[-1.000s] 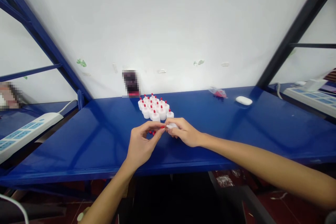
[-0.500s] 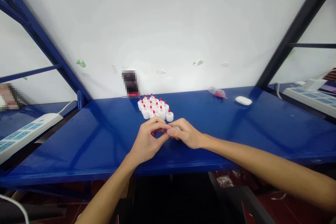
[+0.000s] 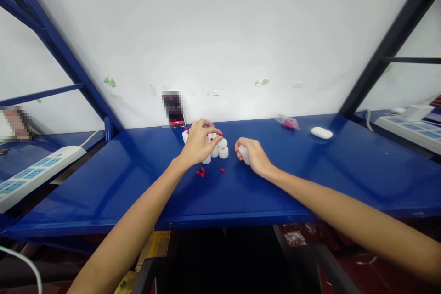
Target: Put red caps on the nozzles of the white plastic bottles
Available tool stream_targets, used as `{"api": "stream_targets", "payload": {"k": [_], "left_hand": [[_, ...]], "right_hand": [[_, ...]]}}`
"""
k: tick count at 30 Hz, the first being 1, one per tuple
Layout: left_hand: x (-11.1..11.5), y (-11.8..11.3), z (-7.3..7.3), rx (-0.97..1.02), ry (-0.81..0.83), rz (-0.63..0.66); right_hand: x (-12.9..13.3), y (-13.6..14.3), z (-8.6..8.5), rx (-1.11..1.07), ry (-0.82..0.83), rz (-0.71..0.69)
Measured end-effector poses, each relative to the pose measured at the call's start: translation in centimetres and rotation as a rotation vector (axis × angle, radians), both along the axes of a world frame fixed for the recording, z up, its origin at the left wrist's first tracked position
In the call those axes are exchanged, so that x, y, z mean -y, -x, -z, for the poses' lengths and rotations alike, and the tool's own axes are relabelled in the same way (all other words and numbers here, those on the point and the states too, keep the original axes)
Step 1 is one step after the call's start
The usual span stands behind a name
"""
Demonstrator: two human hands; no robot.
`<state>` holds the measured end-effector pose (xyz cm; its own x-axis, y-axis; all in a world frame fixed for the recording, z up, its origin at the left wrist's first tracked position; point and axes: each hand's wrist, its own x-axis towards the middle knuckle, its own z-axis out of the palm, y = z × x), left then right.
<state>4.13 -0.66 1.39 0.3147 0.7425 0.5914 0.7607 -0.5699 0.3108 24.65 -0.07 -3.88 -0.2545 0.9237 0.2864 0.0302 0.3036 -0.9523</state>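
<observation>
My left hand [image 3: 200, 143] is over the group of small white bottles with red tips. Its thumb and forefinger pinch the red tip of one white bottle [image 3: 223, 143], which overlaps another white bottle [image 3: 223, 152] at the group's right edge. The palm and fingers hide much of the group. To the right, my right hand [image 3: 253, 155] is curled around a white bottle [image 3: 244, 154], just above the blue table [image 3: 275, 193]. Several loose red tips [image 3: 202, 173] lie in front of the group, and a single red tip [image 3: 223, 171] lies to their right.
A phone [image 3: 177, 119] leans on the wall behind the bottles. Farther right are a clear bag with red pieces [image 3: 288, 122] and a white mouse [image 3: 321, 133]. Power strips [image 3: 37, 172] flank the table, beyond the blue frame posts.
My hands have moved apart. The left went up to the bottles and took one by its tip; the right moved right with its white piece. The loose red tips are now uncovered.
</observation>
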Motion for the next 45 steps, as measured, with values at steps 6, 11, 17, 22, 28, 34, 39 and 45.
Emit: {"api": "stream_targets", "payload": {"k": [6, 11, 17, 22, 28, 34, 39, 45], "left_hand": [[0.0, 0.3, 1.3, -0.073, -0.023, -0.007], [2.5, 0.4, 0.8, -0.212, -0.088, 0.061], [5.3, 0.1, 1.8, -0.676, -0.136, 0.205], [5.0, 0.5, 2.2, -0.632, -0.054, 0.243], [4.8, 0.2, 2.6, -0.156, -0.043, 0.31], [5.1, -0.2, 2.7, 0.063, -0.04, 0.291], [5.2, -0.1, 2.5, 0.098, -0.036, 0.309], [5.2, -0.6, 2.7, 0.143, 0.059, 0.334]], "right_hand": [[0.2, 0.0, 0.1, 0.093, 0.011, -0.041], [0.3, -0.1, 0.2, 0.193, -0.099, -0.054], [0.0, -0.2, 0.6, -0.012, 0.017, -0.061], [0.0, -0.3, 0.7, 0.017, -0.018, -0.11], [1.3, -0.2, -0.1, 0.281, -0.194, -0.162], [2.0, 0.0, -0.4, 0.485, -0.331, -0.182], [2.1, 0.0, -0.6, 0.558, -0.369, -0.18], [2.2, -0.2, -0.6, 0.605, -0.406, -0.229]]}}
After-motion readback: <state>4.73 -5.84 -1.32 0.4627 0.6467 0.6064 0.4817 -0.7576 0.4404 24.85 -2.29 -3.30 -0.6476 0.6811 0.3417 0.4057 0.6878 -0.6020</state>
